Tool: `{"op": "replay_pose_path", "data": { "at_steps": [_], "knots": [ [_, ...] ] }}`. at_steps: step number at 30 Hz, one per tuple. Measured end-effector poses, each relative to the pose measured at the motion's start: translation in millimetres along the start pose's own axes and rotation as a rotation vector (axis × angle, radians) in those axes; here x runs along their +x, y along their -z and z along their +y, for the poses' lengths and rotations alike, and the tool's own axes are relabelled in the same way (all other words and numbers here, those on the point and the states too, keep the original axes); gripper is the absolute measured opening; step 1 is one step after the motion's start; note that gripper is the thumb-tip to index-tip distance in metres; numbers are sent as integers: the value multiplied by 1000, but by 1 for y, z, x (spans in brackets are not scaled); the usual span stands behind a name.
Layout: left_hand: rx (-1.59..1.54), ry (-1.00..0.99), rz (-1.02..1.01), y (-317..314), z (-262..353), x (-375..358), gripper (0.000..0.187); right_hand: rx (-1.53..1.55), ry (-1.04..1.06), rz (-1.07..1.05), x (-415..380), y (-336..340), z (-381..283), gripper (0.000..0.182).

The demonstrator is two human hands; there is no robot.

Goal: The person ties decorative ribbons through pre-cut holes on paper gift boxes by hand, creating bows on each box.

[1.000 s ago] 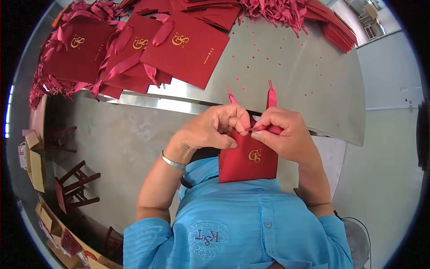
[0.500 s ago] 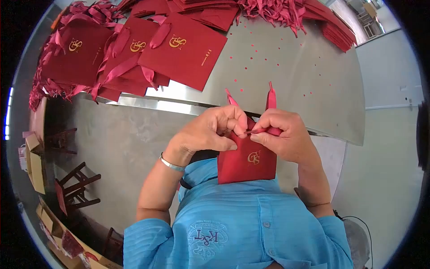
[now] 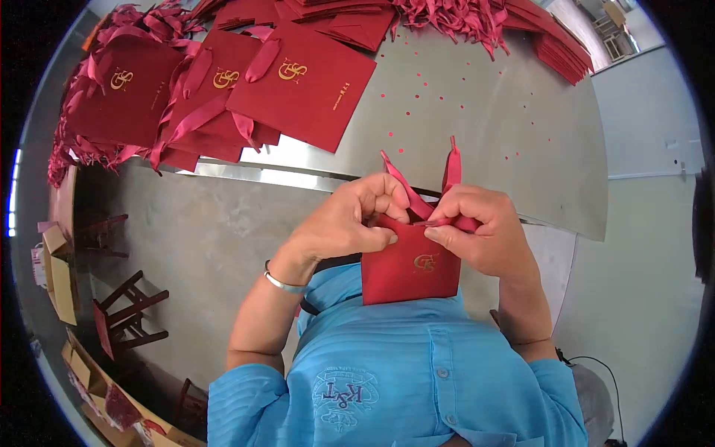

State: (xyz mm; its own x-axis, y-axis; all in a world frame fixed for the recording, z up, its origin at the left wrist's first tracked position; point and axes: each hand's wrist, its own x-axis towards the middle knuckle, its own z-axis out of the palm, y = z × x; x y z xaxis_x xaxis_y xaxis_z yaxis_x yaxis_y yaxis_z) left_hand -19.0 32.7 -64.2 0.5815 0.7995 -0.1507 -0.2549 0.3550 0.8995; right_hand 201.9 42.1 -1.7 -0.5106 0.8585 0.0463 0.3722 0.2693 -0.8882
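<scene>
A small red paper bag with a gold logo rests against the blue shirt, below the table's edge. My left hand pinches the bag's upper left edge between thumb and fingers. At the bag's upper right edge, my right hand is closed on a red ribbon, its end pointing toward my left fingertips. Another stretch of ribbon rises behind the hands, with two tips standing over the table edge. The inside of the bag is hidden by my fingers.
The metal table carries small red paper dots. Flat red bags with ribbons lie at its left, a heap of ribbons and more stacked bags at the back. A wooden stool and cardboard boxes stand at the left.
My right hand has shifted slightly right with the ribbon, away from my left fingertips. The ribbon behind the hands now slants down toward the right hand.
</scene>
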Motion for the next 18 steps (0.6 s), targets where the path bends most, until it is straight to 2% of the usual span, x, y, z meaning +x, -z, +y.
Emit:
{"op": "replay_pose_path", "data": {
  "at_steps": [5, 14, 18],
  "knots": [
    [20, 39, 14, -1, 4, -2, 44, 10, -24, 2, 0, 1, -2, 12],
    [42, 1, 35, -1, 1, -2, 41, -17, -7, 1, 3, -3, 4, 14],
    [73, 0, 88, -3, 7, -6, 39, -56, 112, 77, 3, -6, 4, 15]
  ]
}}
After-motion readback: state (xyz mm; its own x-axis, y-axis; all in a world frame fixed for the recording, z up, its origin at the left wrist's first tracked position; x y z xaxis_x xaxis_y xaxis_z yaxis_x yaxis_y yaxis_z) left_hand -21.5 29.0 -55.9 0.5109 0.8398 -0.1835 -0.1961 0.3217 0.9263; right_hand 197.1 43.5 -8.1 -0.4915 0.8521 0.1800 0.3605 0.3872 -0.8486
